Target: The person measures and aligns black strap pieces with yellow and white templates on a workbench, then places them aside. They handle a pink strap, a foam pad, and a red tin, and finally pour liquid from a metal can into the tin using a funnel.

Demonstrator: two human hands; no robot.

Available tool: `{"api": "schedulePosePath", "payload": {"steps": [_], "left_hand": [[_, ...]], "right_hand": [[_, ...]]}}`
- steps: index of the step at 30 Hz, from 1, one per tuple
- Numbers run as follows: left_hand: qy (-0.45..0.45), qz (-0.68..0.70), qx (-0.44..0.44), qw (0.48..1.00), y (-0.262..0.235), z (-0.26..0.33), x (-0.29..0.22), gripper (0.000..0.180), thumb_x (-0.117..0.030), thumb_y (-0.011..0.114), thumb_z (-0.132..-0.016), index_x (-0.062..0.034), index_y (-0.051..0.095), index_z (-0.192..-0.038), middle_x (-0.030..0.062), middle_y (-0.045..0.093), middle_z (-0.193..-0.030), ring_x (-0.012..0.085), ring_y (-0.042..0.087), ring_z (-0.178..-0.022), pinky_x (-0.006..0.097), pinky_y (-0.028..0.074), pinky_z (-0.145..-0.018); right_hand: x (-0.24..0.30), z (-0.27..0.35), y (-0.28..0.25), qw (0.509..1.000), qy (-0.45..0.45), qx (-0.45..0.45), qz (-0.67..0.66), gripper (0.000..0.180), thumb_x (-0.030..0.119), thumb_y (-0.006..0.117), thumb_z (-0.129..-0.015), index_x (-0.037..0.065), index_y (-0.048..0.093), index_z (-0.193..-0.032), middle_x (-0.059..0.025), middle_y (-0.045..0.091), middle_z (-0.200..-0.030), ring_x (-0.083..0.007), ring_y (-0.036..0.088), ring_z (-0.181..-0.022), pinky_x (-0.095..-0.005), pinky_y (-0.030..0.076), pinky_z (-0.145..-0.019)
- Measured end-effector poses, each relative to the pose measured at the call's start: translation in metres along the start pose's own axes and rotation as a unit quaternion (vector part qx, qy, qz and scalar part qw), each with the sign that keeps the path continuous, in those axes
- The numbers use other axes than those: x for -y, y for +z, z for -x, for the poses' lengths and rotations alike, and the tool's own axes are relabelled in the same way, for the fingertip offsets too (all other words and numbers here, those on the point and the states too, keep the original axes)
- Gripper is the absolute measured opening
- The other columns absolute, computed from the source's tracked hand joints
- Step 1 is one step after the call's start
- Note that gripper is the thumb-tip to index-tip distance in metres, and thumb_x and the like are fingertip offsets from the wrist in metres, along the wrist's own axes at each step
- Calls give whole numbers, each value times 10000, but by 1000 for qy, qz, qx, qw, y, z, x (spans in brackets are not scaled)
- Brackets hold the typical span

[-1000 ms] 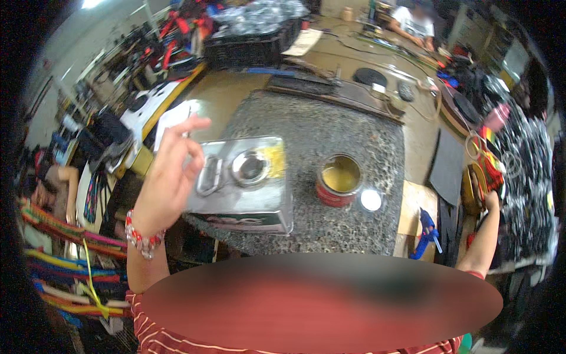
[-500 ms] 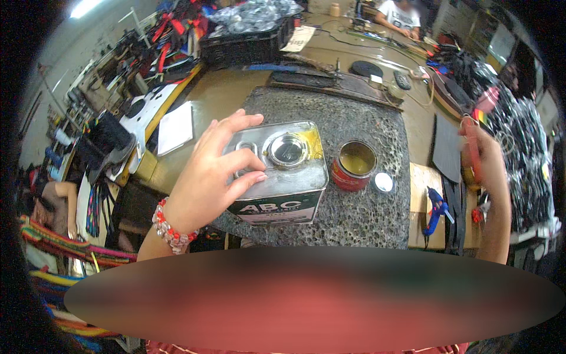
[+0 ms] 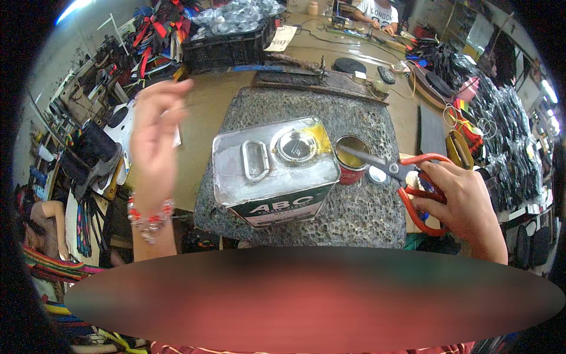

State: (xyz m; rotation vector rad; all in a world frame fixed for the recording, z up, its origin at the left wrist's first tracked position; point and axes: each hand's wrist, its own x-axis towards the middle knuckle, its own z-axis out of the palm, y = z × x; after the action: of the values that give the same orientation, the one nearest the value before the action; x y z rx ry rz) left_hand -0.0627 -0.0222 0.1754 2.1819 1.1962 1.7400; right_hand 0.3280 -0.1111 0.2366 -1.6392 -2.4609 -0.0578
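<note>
A square metal can (image 3: 233, 186) with a wire handle, a round cap and a green-and-white label stands on a pitted grey stone slab (image 3: 377, 212). Yellow residue stains its top beside the cap. Raised to the left of the can, my left hand (image 3: 158, 127) is blurred, its fingers apart and holding nothing visible. My right hand (image 3: 463, 197) grips red-handled scissors (image 3: 401, 169). Their dark blades point left, over the mouth of a small open red tin (image 3: 352, 176) holding yellowish contents. A silvery disc (image 3: 376, 174) lies beside the tin, under the blades.
A black crate (image 3: 227, 50) of shiny packets stands at the back left. Dark flat bars (image 3: 318, 85) lie beyond the slab. Black wrapped goods (image 3: 507, 141) are heaped at right, with a black spool (image 3: 97, 141) at left. Another person (image 3: 377, 15) sits across the table.
My left hand has come off the can's top and moved left. My right hand has brought the red-handled scissors from the far right to the red tin. The view has shifted slightly.
</note>
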Motion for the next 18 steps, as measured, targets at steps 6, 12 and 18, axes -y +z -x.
{"api": "schedulePosePath", "payload": {"steps": [6,12,18], "left_hand": [[-316,-337,6,887,-124,77,81,441,-266,584,-914,3,464,-1243,147,468,-1297,248,460,-1190,384,388,-986],[-139,-174,39,974,-89,99,79,950,-482,668,-808,-97,135,-1494,179,157,-1530,328,153,-1411,455,161,-1137],[-98,230,143,958,35,86,23,1520,-556,873,-429,-60,-115,-1472,285,257,-1435,364,303,-1335,435,241,-1108]], "right_hand": [[15,-6,-9,996,-34,25,83,406,286,741,-703,23,593,-974,-95,603,-755,-281,626,-656,-366,491,-575],[50,-19,-13,961,-83,14,263,233,255,651,-805,31,584,-817,-54,578,-656,-200,619,-540,-306,482,-454],[104,-12,-1,905,-39,-22,424,126,175,611,-801,52,591,-788,-19,571,-631,-135,604,-512,-263,448,-412]]}}
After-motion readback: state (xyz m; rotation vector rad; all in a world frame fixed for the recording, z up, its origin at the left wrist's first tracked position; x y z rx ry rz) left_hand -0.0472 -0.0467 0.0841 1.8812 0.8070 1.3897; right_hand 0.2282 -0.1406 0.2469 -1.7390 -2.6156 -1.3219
